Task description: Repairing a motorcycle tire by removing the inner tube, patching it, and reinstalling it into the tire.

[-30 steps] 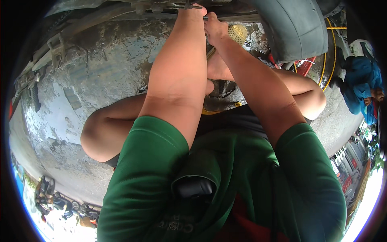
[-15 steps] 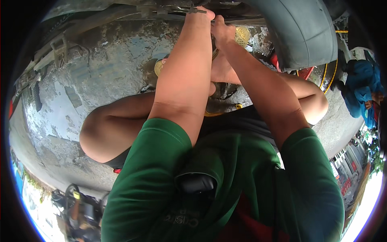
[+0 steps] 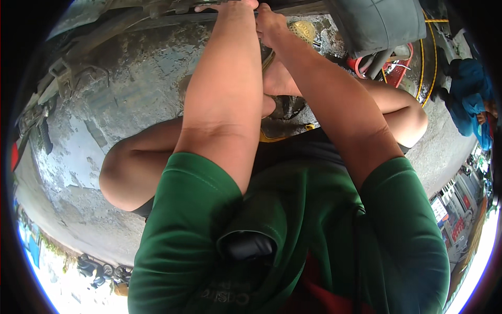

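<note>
Both my arms reach to the top edge of the view, toward the dark underside of a vehicle (image 3: 298, 8). My left hand (image 3: 238, 4) is mostly cut off there; one finger sticks out sideways along the dark metal, and its grip does not show. Close beside it, my right hand (image 3: 271, 25) has its fingers curled closed against the same dark edge. Whatever it holds is hidden. To the right of my right hand stands a large black rubber tyre (image 3: 379, 26). A yellow sandal (image 3: 302, 32) lies just beyond my right wrist, near my bare foot (image 3: 282, 81).
A red plastic basket (image 3: 401, 70) with items in it sits below the tyre. A yellow hose (image 3: 433, 57) loops beside it. A person in blue (image 3: 465, 94) is at the far right. A metal bracket (image 3: 63, 78) lies at the left on the worn, stained concrete floor (image 3: 141, 78).
Both my hands have shifted up and left in the view, and the left is now cut off more. The tyre appears higher, showing more of the red basket.
</note>
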`<act>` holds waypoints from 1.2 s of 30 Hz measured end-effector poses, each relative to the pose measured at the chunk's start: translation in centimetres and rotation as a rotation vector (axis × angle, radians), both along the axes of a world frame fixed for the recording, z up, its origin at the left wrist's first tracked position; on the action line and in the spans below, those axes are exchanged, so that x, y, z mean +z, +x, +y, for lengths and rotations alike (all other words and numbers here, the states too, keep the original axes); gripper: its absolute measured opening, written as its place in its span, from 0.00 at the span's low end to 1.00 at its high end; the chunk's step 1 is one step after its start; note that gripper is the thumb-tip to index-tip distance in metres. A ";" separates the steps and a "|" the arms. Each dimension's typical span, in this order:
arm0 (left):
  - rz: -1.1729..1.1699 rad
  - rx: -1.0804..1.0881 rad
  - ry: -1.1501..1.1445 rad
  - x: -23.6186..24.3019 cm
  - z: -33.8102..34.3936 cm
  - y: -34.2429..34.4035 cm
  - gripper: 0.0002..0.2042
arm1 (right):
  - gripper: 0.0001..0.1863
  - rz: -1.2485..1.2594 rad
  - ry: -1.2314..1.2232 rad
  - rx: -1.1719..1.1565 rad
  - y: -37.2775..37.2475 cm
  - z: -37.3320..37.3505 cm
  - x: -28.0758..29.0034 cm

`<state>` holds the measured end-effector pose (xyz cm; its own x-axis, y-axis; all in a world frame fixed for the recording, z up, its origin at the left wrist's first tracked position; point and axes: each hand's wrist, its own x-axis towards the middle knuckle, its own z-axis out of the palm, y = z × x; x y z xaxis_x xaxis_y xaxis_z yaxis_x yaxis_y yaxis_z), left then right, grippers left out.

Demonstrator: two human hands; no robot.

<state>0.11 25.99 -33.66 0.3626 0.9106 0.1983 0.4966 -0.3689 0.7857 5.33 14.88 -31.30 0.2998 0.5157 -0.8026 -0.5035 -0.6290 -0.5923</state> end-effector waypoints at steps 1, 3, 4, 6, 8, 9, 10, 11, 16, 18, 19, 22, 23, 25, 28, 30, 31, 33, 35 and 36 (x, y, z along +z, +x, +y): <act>-0.004 -0.003 0.007 0.0 0.3 -0.1 0.28 | 0.31 0.016 0.014 0.053 0.0 -0.1 0.3; -0.016 -0.008 0.015 0.1 0.6 -0.1 0.28 | 0.31 0.013 0.049 0.206 0.0 -0.3 0.5; -0.028 -0.011 0.014 0.1 0.4 -0.1 0.28 | 0.30 -0.133 0.020 0.203 -0.1 -0.6 0.4; -0.061 -0.021 0.011 0.2 -0.2 -0.1 0.28 | 0.29 -0.284 0.001 0.208 -0.2 -1.4 -0.5; -0.106 -0.044 -0.086 0.1 -1.3 0.0 0.29 | 0.28 -0.483 0.169 0.202 -0.3 -2.4 -2.1; -0.127 -0.060 -0.190 0.0 -1.8 0.0 0.29 | 0.28 -0.545 0.209 0.204 -0.5 -3.0 -3.0; -0.119 -0.061 -0.200 -0.2 -2.1 -0.1 0.29 | 0.28 -0.564 0.239 0.197 -0.5 -3.3 -3.8; -0.492 -0.030 -0.452 -0.6 -2.3 -0.3 0.29 | 0.28 -0.590 0.451 0.251 -0.4 -3.4 -4.5; -1.291 0.099 -0.997 -2.6 -0.6 -1.8 0.29 | 0.27 -0.078 0.068 -0.072 0.8 0.0 -5.0; -1.325 0.160 -1.049 -3.1 -0.1 -2.1 0.29 | 0.27 -0.016 0.057 -0.031 0.8 0.9 -4.2; -1.340 0.176 -1.071 -3.3 -0.1 -2.1 0.29 | 0.27 0.021 0.053 -0.004 0.7 1.2 -3.8; -1.378 0.220 -1.136 -3.4 -0.1 -1.8 0.29 | 0.27 0.158 0.033 0.072 0.2 0.3 -3.2; -1.392 0.222 -1.141 -3.4 0.0 -1.8 0.29 | 0.26 0.123 0.099 0.070 0.1 0.0 -3.2; -1.408 0.240 -1.162 -3.4 0.0 -1.7 0.29 | 0.26 0.074 0.178 0.063 -0.1 -0.5 -3.5; -1.432 0.263 -1.192 -3.3 0.0 -1.7 0.29 | 0.26 0.077 0.095 0.046 -0.2 -0.4 -3.5; -1.446 0.282 -1.211 -3.2 -0.1 -1.7 0.29 | 0.26 0.096 0.039 0.040 -0.2 0.1 -2.8; -1.457 0.288 -1.220 -3.2 -0.1 -1.7 0.29 | 0.26 0.034 0.010 0.021 -0.3 0.2 -2.3; -1.494 0.298 -1.238 -3.4 -0.3 -1.7 0.29 | 0.27 -0.112 -0.041 -0.015 -0.4 0.3 -1.1; -1.526 0.321 -1.264 -3.6 -0.6 -1.8 0.29 | 0.27 -0.139 -0.079 0.028 -0.7 0.1 0.0; -1.535 0.332 -1.271 -3.6 -0.7 -1.8 0.28 | 0.26 -0.162 -0.102 0.064 -0.9 0.2 0.5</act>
